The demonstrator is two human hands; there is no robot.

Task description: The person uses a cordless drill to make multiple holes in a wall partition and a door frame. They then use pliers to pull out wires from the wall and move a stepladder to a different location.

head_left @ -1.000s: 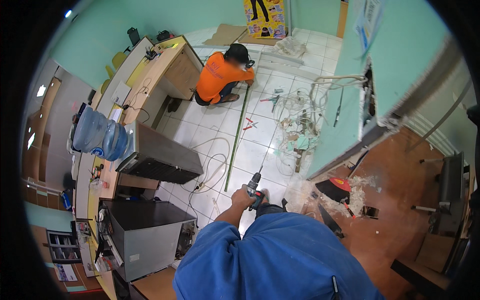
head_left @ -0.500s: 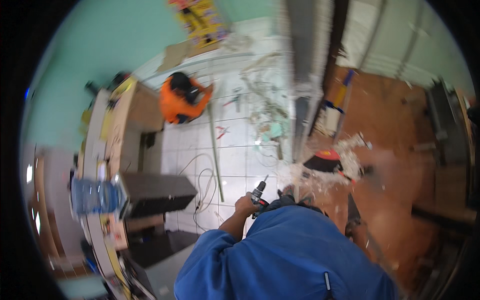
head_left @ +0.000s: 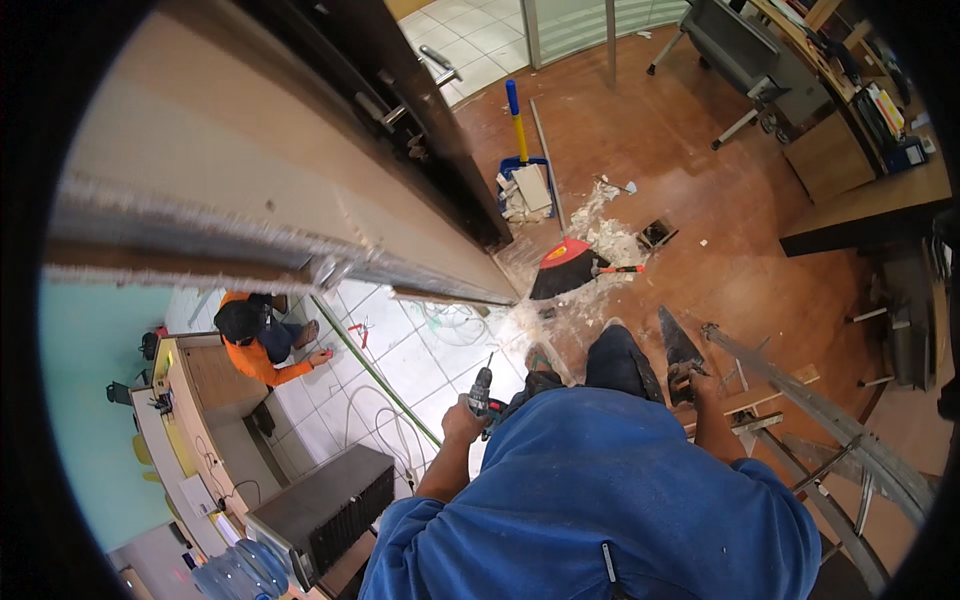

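Observation:
My left hand (head_left: 462, 420) grips a dark cordless drill (head_left: 483, 387) with its bit pointing up, held just in front of my blue-clothed body. My right hand (head_left: 697, 385) is closed on the handle of a hand saw (head_left: 676, 343) whose dark blade points away from me. I look down from high up, with a metal ladder (head_left: 810, 415) beside my right arm. The cut top edge of a partition wall (head_left: 280, 200) runs across the upper left, close to my head.
A person in an orange shirt (head_left: 262, 350) crouches on the white tiles below left, near a long green bar (head_left: 375, 372). White rubble (head_left: 605, 235), a red-and-black broom (head_left: 565, 270) and a blue dustpan (head_left: 525, 185) lie on the brown floor. A grey cabinet (head_left: 320, 505) stands lower left.
My view has swung round, so the brown floor and the wall top now fill the picture. The drill stays in my left hand. My right hand with the saw has come into view.

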